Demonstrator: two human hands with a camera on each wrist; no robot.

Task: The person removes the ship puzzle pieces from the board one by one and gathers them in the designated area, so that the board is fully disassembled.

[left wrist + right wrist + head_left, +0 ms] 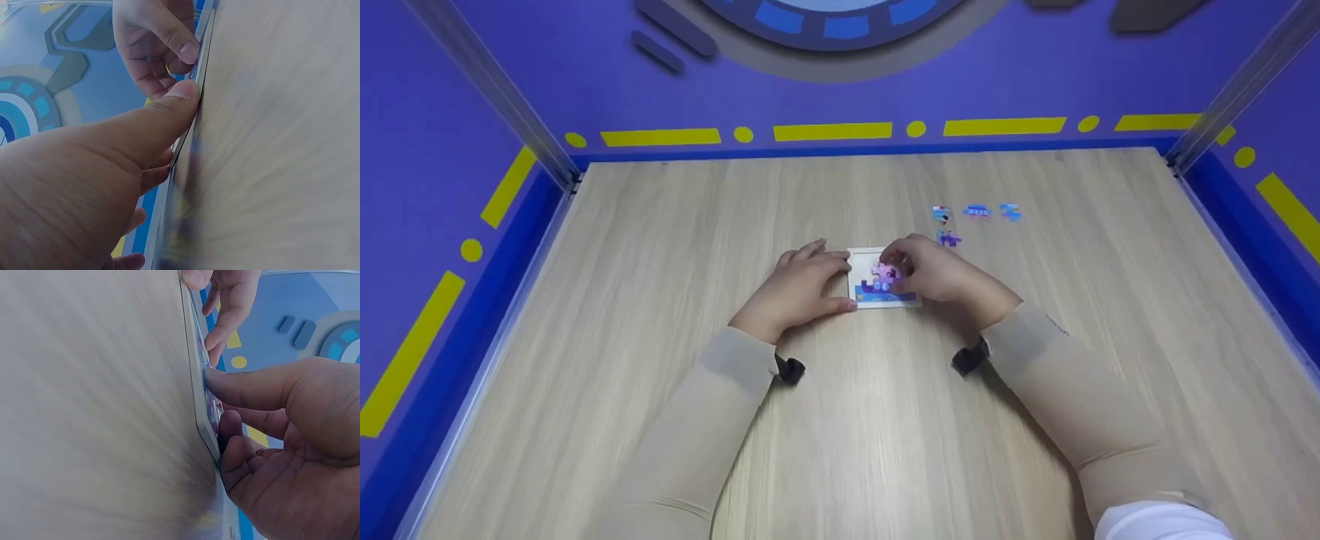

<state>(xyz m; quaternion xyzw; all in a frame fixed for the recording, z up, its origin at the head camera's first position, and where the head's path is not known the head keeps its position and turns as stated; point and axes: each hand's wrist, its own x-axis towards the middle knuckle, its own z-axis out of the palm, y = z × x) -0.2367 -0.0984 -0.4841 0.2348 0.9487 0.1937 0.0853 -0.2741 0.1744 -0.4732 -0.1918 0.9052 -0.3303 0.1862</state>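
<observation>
A small white-framed jigsaw puzzle board (883, 305) lies flat on the table in the head view. Blue and purple pieces line its near side, and its upper left is bare white. My left hand (800, 291) holds the board's left side, thumb at the near corner and fingers at the far one. Over the right half, my right hand (936, 276) pinches a pink puzzle piece (883, 270) against the board; the fingers partly cover it. From the right wrist view, the thumb (225, 387) touches the board's surface, and the piece's outline cannot be made out.
Several loose puzzle pieces lie beyond the right hand: a mixed-colour one (942, 214), a purple one (949, 239) close to the knuckles, and two blue-pink ones, the farther right being a blue piece (1010, 211). A purple wall (840, 105) bounds the wooden table (697, 210) at the back.
</observation>
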